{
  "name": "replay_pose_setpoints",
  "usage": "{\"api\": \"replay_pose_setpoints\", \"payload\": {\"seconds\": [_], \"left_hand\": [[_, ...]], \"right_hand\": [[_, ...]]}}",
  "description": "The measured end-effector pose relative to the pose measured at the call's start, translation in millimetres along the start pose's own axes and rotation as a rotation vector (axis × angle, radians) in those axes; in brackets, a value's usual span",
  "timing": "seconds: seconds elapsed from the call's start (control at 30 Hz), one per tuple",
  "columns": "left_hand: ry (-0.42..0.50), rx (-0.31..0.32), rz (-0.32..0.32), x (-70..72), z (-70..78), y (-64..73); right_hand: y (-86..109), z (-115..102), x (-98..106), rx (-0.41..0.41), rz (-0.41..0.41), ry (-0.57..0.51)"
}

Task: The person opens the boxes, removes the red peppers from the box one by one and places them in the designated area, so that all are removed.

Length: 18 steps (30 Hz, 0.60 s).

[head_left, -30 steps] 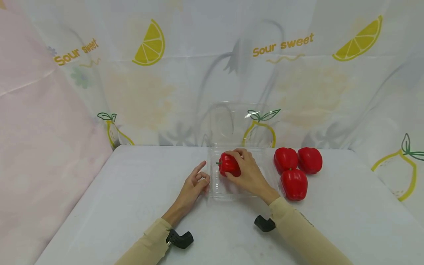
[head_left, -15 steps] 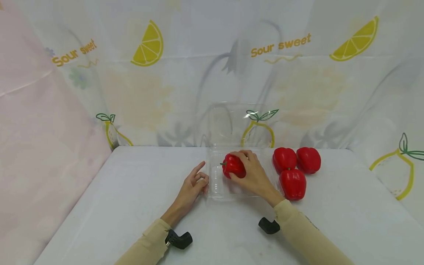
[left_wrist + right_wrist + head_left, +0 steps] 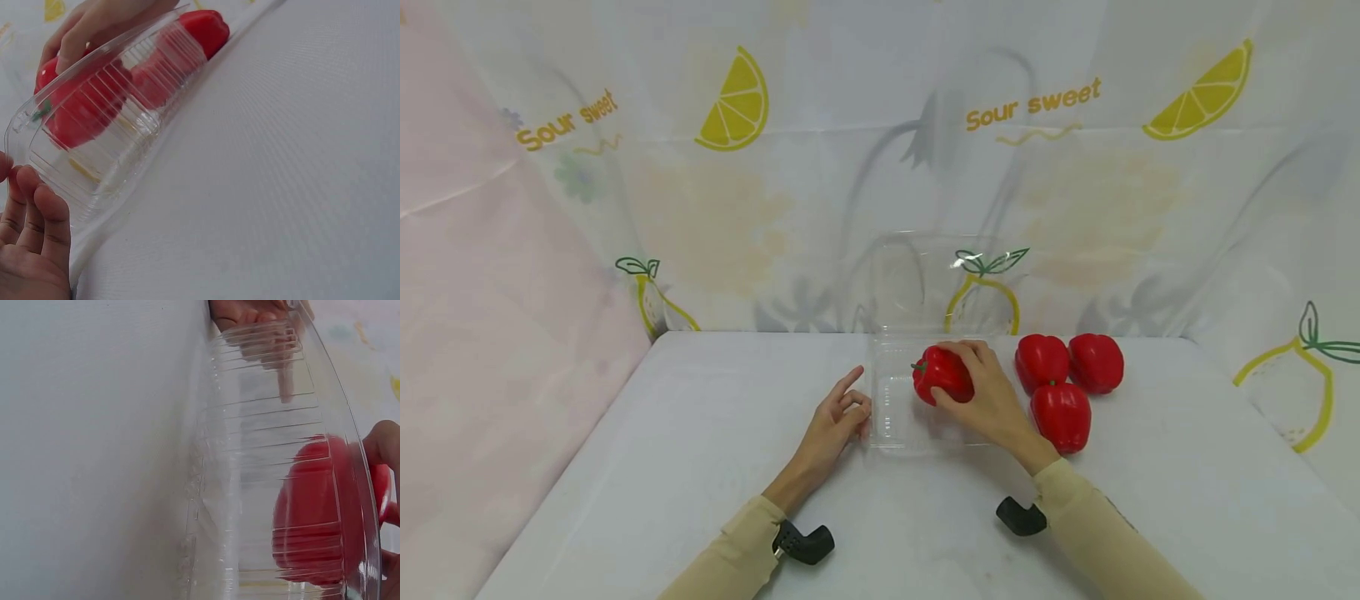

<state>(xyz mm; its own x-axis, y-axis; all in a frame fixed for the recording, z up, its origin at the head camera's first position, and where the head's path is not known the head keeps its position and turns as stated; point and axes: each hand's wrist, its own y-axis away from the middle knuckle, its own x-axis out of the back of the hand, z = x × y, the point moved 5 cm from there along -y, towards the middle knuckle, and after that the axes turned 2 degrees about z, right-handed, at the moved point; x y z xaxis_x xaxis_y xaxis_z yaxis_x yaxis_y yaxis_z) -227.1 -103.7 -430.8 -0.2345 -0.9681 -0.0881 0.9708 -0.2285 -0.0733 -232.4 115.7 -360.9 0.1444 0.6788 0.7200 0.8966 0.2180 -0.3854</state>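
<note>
My right hand (image 3: pixel 987 398) grips a red bell pepper (image 3: pixel 942 375) with a green stem, thumb on the near side and fingers over the top. The bell pepper is inside the base of a clear plastic clamshell box (image 3: pixel 887 435), stem toward the left. In the left wrist view the bell pepper (image 3: pixel 84 106) shows through the ribbed box wall. My left hand (image 3: pixel 842 421) lies at the box's left edge, index finger extended and the other fingers loosely bent. Its fingertips (image 3: pixel 51 203) are right at the box rim in the left wrist view.
To the right of the box, three more red bell peppers (image 3: pixel 1062 417) stand close together on the white table (image 3: pixel 737 417). The box's clear lid (image 3: pixel 910 287) stands raised at the back, before a lemon-printed cloth (image 3: pixel 820 192). Black wrist mounts (image 3: pixel 805 543) stick out from both sleeves.
My right hand and the bell pepper have moved a little to the right inside the box. The left hand has stayed at the box's left edge.
</note>
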Motion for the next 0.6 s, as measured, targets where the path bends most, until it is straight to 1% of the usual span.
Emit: {"api": "replay_pose_setpoints", "payload": {"seconds": [0.17, 0.37, 0.6], "left_hand": [[0.007, -0.008, 0.002, 0.0, 0.2, 0.2], [0.014, -0.018, -0.014, 0.9, -0.3, -0.3], [0.025, -0.017, -0.020, 0.0, 0.1, -0.5]], "right_hand": [[0.9, 3, 5, -0.008, 0.014, -0.013], [1.9, 5, 13, -0.022, 0.023, -0.033], [5.1, 8, 24, -0.077, 0.022, -0.069]]}}
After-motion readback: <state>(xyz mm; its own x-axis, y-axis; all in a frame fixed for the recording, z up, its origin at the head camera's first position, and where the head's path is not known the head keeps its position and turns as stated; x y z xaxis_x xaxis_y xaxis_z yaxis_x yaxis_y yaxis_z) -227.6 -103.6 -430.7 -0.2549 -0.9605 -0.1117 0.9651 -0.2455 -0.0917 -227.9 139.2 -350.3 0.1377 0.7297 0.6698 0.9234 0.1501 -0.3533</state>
